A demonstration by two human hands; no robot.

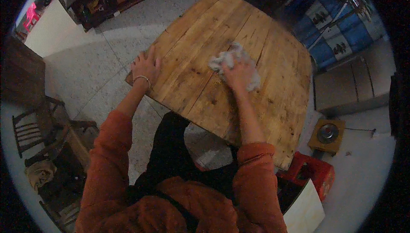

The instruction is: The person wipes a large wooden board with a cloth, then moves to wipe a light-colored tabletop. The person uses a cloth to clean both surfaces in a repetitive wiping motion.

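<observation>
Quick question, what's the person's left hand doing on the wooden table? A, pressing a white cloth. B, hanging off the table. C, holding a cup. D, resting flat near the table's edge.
D: the left hand lies flat on the table near its edge, while the right hand presses the white cloth.

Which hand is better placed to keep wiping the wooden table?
Right. The right hand presses on the crumpled white cloth mid-table, while the left hand lies flat at the wooden table's left corner, seemingly bracing.
</observation>
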